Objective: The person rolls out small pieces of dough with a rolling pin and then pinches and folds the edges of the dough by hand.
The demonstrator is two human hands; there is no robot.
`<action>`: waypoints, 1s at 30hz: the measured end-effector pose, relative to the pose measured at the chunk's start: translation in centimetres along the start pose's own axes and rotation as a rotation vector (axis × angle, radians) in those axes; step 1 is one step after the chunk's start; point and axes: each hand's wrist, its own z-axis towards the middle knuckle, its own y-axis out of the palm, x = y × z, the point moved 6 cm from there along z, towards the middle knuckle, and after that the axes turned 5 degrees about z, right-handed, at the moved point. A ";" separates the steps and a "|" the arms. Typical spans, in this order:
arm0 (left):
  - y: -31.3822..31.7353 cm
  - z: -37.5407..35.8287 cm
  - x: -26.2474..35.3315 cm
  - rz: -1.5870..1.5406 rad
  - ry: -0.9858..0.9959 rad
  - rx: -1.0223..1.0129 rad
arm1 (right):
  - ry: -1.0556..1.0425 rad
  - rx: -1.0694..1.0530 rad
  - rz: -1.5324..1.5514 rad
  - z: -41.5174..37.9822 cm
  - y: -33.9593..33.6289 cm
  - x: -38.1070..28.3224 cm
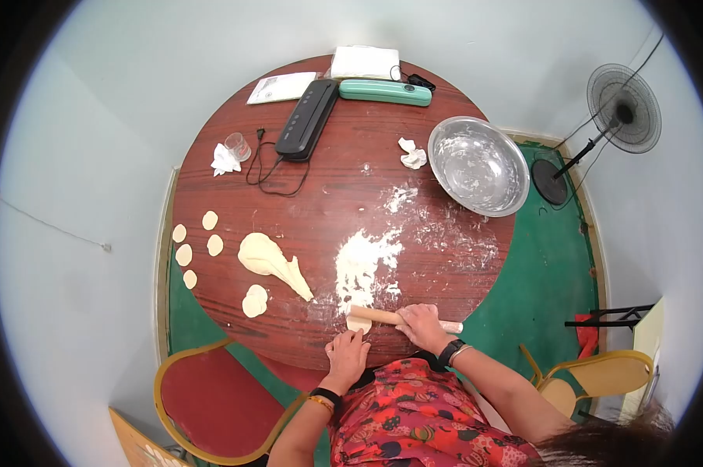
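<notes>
One dough disc [358,325] lies at the near edge of the white flour patch [358,265] on the round desk [328,218], partly beneath a wooden rolling pin [379,314]. The right hand [423,327] has its grip wrapped around the pin; the left hand [347,356] has fingertips at the disc, but I cannot tell whether its grip pinches it. Left of the flour patch lie a dough lump [263,255], overlapping rounds [254,301] and five separate rounds [215,245].

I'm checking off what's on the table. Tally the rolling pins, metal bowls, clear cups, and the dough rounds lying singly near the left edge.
Rolling pin: 1
Metal bowl: 1
Clear cup: 1
Single dough rounds near the left edge: 5
Total: 8
</notes>
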 end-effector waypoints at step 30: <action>-3.3 8.5 -1.9 0.089 -0.065 0.228 | 0.014 -0.015 -0.008 1.7 0.7 0.7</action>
